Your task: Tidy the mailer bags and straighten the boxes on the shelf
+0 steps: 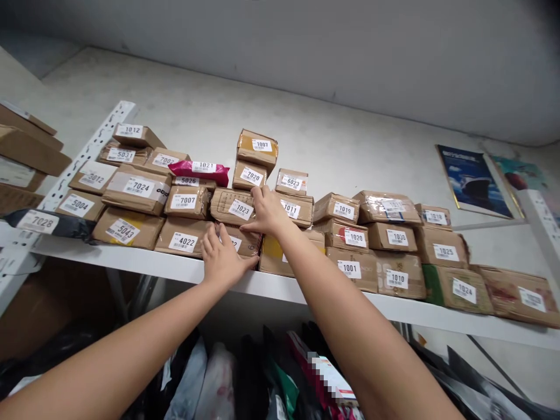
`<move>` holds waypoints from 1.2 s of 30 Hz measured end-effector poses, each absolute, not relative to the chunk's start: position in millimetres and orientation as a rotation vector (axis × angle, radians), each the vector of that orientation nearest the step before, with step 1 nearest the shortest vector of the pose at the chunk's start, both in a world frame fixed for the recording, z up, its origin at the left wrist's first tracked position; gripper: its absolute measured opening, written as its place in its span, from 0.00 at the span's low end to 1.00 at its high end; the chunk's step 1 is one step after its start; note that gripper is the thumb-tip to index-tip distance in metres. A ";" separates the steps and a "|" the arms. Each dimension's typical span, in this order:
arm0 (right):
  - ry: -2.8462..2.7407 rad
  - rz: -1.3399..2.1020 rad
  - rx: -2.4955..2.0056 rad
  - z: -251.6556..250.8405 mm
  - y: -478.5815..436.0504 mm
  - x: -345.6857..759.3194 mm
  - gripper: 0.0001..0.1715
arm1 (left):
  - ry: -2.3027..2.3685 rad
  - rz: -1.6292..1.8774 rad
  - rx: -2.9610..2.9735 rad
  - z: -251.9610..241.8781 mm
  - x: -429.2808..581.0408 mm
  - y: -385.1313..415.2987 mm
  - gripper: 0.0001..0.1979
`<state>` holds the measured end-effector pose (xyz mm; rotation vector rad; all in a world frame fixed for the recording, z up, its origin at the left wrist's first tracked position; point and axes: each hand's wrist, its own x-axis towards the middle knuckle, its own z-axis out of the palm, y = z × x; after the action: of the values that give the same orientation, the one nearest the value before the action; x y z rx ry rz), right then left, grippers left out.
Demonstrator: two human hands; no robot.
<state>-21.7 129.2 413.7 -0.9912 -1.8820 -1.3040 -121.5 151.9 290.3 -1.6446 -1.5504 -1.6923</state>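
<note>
Both my arms reach up to a white shelf stacked with cardboard boxes. My left hand (222, 255) lies with fingers spread against the front of a bottom-row box (250, 244), covering part of its label. To its left is the box labelled 4022 (181, 235). My right hand (270, 213) has its thumb and fingers apart at the right end of the box labelled 1023 (231, 204), which rests on the bottom row. Behind that hand sits the box labelled 1011 (301, 211). Above stand the boxes labelled 7020 (249, 175) and 1007 (258, 146).
More labelled boxes line the white shelf (394, 307) on both sides. A pink parcel (199, 169) lies atop the left stack, and a black parcel (52, 224) juts past the left upright (87, 154). Bagged parcels (219, 379) fill the space below. Posters (475, 181) hang at right.
</note>
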 end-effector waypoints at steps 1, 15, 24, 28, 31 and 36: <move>-1.891 -1.297 -0.973 413.7 129.9 -20.0 0.49 | -1.563 -1.697 -1.642 291.1 -120.7 151.7 0.58; -1.911 -1.359 -0.697 408.8 144.8 1.5 0.47 | -1.876 -1.640 -1.408 311.5 -99.2 157.4 0.55; -1.862 -1.212 -0.687 410.7 147.7 10.8 0.53 | -1.244 -2.102 -0.922 363.3 -142.4 114.4 0.43; -1.873 -1.218 -0.656 410.4 149.9 11.0 0.56 | -1.256 -1.819 -1.198 446.0 -201.0 84.6 0.58; -1.872 -1.236 -0.643 409.9 151.3 10.9 0.57 | -1.339 -1.472 -1.435 492.8 -213.6 81.4 0.61; -1.888 -1.238 -0.664 411.1 150.5 10.5 0.55 | -1.288 -1.266 -1.426 518.5 -208.7 84.9 0.49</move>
<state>10.5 150.5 411.1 -0.6644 -1.8876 -1.2379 -208.7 84.9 518.5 -1.4261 -1.2880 -1.2664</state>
